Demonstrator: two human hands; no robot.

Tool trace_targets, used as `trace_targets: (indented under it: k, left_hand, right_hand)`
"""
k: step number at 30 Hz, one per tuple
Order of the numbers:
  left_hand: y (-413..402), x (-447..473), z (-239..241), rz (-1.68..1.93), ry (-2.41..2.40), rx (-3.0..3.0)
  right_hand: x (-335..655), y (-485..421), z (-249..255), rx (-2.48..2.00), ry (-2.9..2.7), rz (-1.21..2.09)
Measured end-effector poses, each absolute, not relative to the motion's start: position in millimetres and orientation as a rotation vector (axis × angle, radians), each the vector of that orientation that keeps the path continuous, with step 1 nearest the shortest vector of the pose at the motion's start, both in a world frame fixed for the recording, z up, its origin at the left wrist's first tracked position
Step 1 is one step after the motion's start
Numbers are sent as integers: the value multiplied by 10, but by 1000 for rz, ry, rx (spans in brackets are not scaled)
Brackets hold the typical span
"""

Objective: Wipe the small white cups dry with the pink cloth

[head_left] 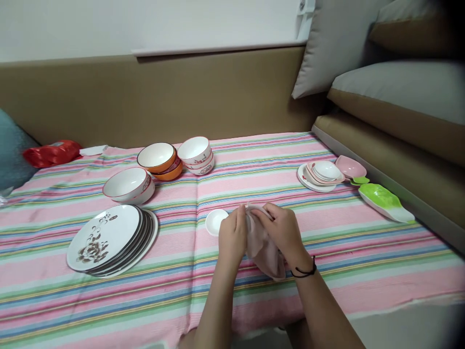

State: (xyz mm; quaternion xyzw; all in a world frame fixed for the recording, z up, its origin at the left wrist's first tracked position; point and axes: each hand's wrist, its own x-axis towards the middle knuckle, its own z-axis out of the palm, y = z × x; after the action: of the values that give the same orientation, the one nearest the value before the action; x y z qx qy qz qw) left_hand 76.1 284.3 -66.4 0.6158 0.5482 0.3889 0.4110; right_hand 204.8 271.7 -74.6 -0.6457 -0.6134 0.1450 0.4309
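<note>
A pale pink cloth [267, 254] is bunched between my two hands, and its lower part hangs down over the striped cover. My left hand [233, 233] is closed on the cloth's left side. My right hand [283, 227], with a dark band at the wrist, grips it from the right. Whether anything is wrapped inside the folds, I cannot tell. Just left of my left hand lies a small white dish [215, 222], partly hidden by that hand.
A stack of plates [105, 237] and a white bowl [127, 185] stand left. Orange bowls [158, 157] and white bowls [196, 152] are stacked behind. At right are small dishes [326, 170], a pink dish [350, 167] and a green dish [381, 199], near stacked cushions [407, 92].
</note>
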Motion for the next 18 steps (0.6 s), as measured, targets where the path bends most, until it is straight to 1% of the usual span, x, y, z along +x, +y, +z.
trace_targets:
  k: [4,6,9,11,18]
  left_hand:
    - [2809,789,-737,1013,1426,1608]
    - [2786,815,-760,1009,1458,1640]
    - [2724,862,-761,965,1437,1628]
    - [2651,880,-754,928,1373,1602]
    - [2108,748,-825,910,1187,1562]
  right_hand:
    - [2061,2681,-824,-1651,-1623,269]
    - [2071,2696,-886,-1579,-1634,367]
    - [2123,2732,-986,-1292,-1507,680]
    - [2170,2714,-1039,-1275,-1412,790]
    - [2163,2130,-1128,-1327,-1419,790]
